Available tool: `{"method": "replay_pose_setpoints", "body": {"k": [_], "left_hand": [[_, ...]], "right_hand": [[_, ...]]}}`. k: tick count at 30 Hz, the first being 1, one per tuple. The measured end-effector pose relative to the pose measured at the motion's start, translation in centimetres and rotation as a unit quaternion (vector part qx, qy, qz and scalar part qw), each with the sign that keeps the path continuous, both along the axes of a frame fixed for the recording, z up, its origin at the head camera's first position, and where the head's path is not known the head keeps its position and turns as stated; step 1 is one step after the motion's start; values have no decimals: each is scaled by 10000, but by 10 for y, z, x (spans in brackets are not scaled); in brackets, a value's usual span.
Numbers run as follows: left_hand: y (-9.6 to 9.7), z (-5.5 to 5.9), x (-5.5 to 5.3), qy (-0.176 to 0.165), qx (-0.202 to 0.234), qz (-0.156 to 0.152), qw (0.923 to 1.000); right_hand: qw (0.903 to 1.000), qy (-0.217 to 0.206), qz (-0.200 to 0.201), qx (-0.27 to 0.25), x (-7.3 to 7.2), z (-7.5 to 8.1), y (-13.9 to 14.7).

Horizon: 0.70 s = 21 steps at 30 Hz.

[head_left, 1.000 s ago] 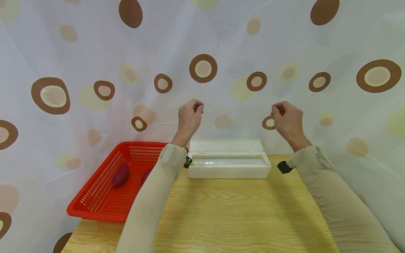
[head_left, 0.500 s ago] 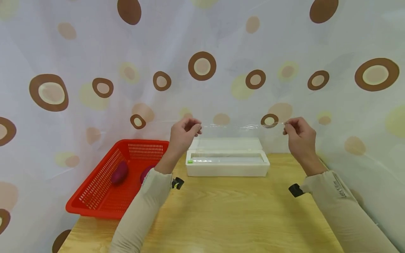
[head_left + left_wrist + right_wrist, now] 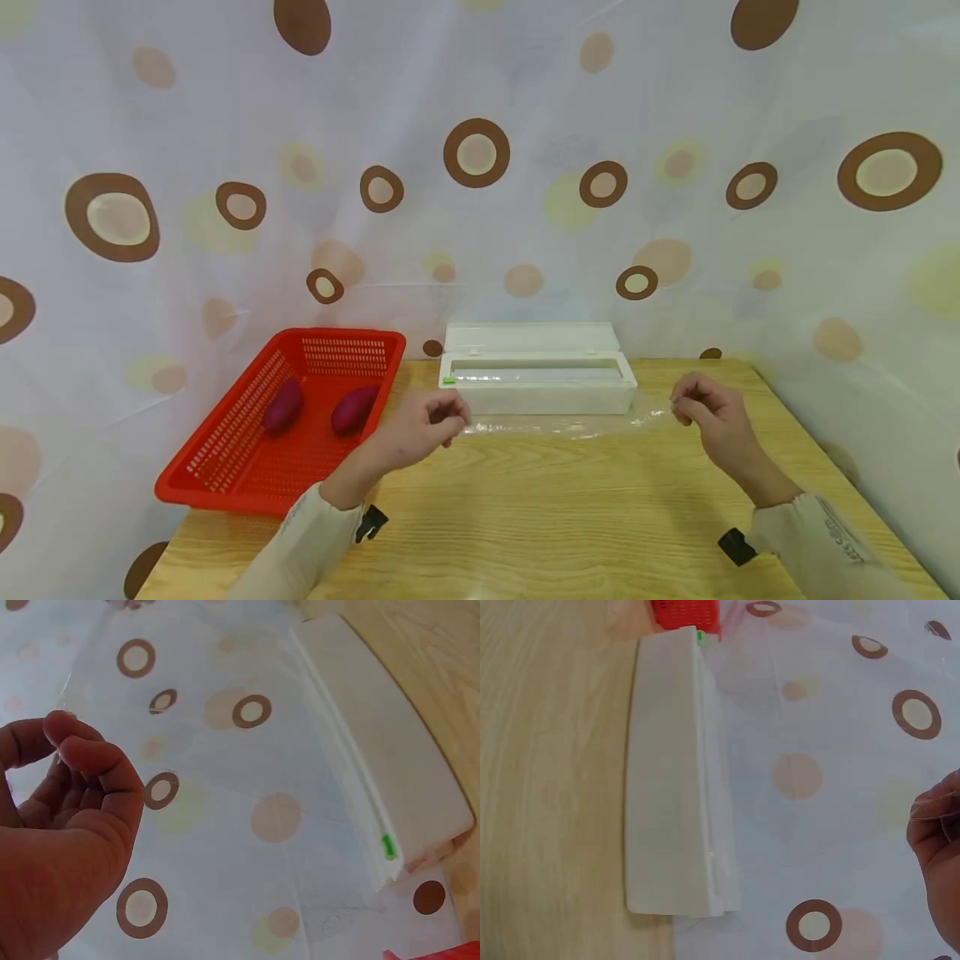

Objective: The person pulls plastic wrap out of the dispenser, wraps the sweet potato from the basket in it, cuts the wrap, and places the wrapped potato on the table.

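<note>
A sheet of clear cling film (image 3: 566, 428) stretches between both hands, low over the table in front of the dispenser. My left hand (image 3: 418, 427) pinches its left edge between thumb and fingers. The opposite edge is pinched by my right hand (image 3: 717, 423). Behind the film stands a white cling film dispenser (image 3: 536, 399) with its lid raised, a roll visible inside. A green slider (image 3: 448, 381) sits at its left end. In the left wrist view, my left hand (image 3: 75, 832) holds the barely visible film. My right hand (image 3: 941, 859) is partly cut off in the right wrist view.
A red plastic basket (image 3: 172, 492) stands on the left of the wooden table (image 3: 570, 517), holding two purple sweet potatoes (image 3: 356, 409), one near each side. A patterned white curtain (image 3: 525, 225) hangs directly behind the dispenser and along the sides.
Both hands have come down and toward me from in front of the curtain, moving farther apart. The cling film, pinched throughout, has come down with them. Dispenser and basket have stayed put.
</note>
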<state>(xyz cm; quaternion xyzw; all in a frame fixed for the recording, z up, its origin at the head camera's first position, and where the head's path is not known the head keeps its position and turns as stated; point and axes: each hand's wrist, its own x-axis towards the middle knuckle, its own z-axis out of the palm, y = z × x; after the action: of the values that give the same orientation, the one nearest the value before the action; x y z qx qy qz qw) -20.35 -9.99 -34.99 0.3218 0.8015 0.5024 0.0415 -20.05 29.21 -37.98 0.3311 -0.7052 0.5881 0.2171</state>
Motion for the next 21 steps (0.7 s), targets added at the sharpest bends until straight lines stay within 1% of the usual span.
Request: {"method": "replay_pose_setpoints", "body": {"k": [1, 2, 4, 6, 9, 12, 14, 17, 19, 21], "left_hand": [[-2, -5, 3, -14, -240, -97, 9997], [-4, -14, 3, -54, -430, -228, 9988], [-7, -25, 8, -127, -773, -459, 9959], [-8, -36, 11, -262, -960, -681, 9927], [-7, -53, 14, -554, -1153, -938, 9873], [-5, -70, 16, -750, -1371, -1069, 9819], [-4, -80, 15, -768, -1542, -1122, 9786], [-1, -91, 14, -639, -1879, -1077, 9742], [1, -96, 13, -311, -2199, -1015, 9697], [3, -100, 12, 112, -2561, -930, 9621]], "right_hand": [[9997, -47, 156, 174, 3, -5, 1], [9989, -85, 309, 328, 6, -10, 1], [9962, -209, 456, 707, 12, -20, 3], [9925, -344, 647, 978, 15, -31, 4], [9852, -486, 811, 1430, 17, -48, 5], [9771, -566, 853, 1865, 18, -64, 8], [9709, -653, 878, 2129, 18, -74, 10], [9602, -887, 945, 2476, 18, -87, 13], [9519, -1036, 1005, 2703, 18, -94, 14], [9438, -1144, 1045, 2918, 17, -99, 13]]}}
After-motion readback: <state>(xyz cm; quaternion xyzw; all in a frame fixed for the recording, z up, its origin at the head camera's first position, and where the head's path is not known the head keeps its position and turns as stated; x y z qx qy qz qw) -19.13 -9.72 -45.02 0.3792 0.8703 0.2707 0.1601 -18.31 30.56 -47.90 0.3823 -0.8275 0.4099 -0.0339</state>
